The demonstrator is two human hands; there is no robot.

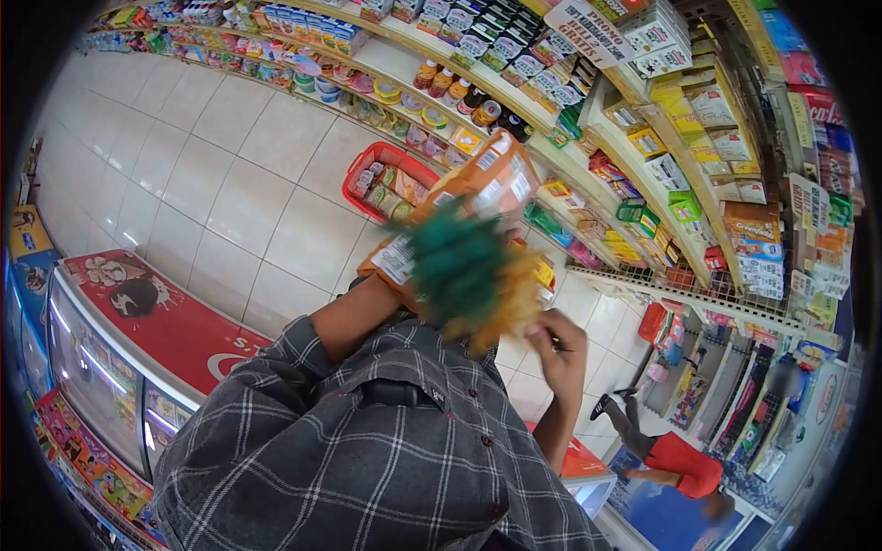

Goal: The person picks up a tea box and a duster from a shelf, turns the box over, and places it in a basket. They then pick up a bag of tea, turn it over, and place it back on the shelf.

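Observation:
A feather duster (459, 271) with green and yellow bristles is smeared by motion in front of my chest. My right hand (561, 352) is closed in a pinch at its yellow end; the duster's handle does not show. Behind the duster is an orange package (496, 176) with white label patches, its lower end (393, 260) lying at my left wrist. My left forearm (358, 317) reaches under this package and appears to support it. The fingers of my left hand are hidden behind the package and the duster.
A red basket (351, 191) with packets stands on the tiled floor by the shelves. Shelves (390, 57) of boxes, jars and bottles run along the back and right. A red-topped freezer (184, 321) is at left. A person in red (684, 462) is at lower right.

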